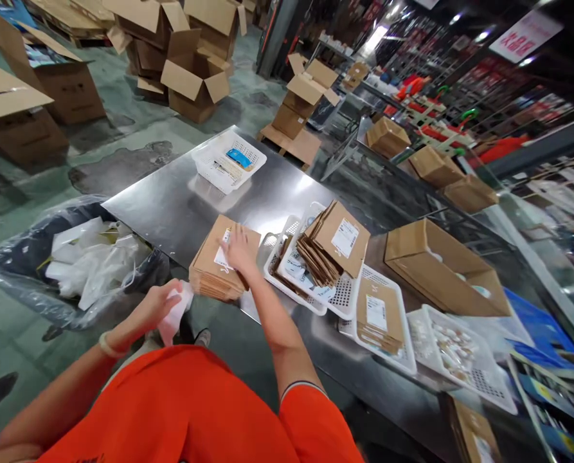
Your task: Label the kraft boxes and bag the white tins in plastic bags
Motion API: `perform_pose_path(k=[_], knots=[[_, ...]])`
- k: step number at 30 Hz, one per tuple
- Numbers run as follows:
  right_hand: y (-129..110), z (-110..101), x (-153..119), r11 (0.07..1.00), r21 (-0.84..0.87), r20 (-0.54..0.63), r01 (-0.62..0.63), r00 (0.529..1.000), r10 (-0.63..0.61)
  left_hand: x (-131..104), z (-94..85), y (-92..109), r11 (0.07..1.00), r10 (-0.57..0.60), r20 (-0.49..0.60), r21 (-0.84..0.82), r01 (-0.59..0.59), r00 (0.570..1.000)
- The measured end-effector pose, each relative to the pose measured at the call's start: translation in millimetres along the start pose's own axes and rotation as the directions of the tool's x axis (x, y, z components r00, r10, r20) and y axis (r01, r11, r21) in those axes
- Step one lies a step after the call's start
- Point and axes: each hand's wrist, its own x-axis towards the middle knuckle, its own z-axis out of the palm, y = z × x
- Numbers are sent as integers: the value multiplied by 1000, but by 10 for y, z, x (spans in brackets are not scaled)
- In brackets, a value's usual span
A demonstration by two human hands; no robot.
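Cardboard mailer stack (222, 265) sits at the near-left corner of the steel counter (171, 206), just left of the white baskets; right hand (238, 249) lies flat on top, fingers spread over a white label on the uppermost mailer; left hand (164, 307) hangs off the counter edge, fingers curled and pinching a scrap of white backing paper (175, 315); judgement: label is being pressed down, so smooth from the middle outward with the flat palm, keep the stack square so it does not slide off the edge, and keep the paper scrap clear of the sticky face; bin bag (74, 263) with white waste lies just left of the left hand, on the floor.

Look of the stack: flat brown kraft envelopes, many thin ones piled neatly, edges roughly aligned, top one carrying the white label near its centre; more labelled mailers fill the nearer baskets (344, 292), some fanned loosely, some stacked flat; open brown box (441, 270) farther right.
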Motion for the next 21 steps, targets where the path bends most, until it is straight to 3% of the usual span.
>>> perform_pose_path(k=[2,4,7,10,13,15,18,21], knots=[[229,-143,-40,985,-13,-138,-172,976,169,115,13,218,999,24,-29,40,-23,999],[496,-274,-195,964,38,-246,-263,933,264,199,54,359,997,30,-43,67,-27,999],[774,-296,-567,949,202,-217,-244,933,286,258,122,413,992,44,-39,117,-39,998],[772,-124,-851,911,336,-165,-240,937,307,289,181,378,984,60,-56,174,-49,997],[605,26,-931,862,411,-193,-297,895,401,338,248,387,976,64,-25,209,-57,998],[535,-16,-931,802,507,-213,-316,856,471,354,282,435,982,93,18,165,-95,995],[636,-469,-923,770,605,-375,-202,781,500,297,228,509,982,164,59,87,-169,985],[949,-1380,-862,882,463,-679,-86,605,416,191,-26,472,968,99,-5,230,-95,995]])
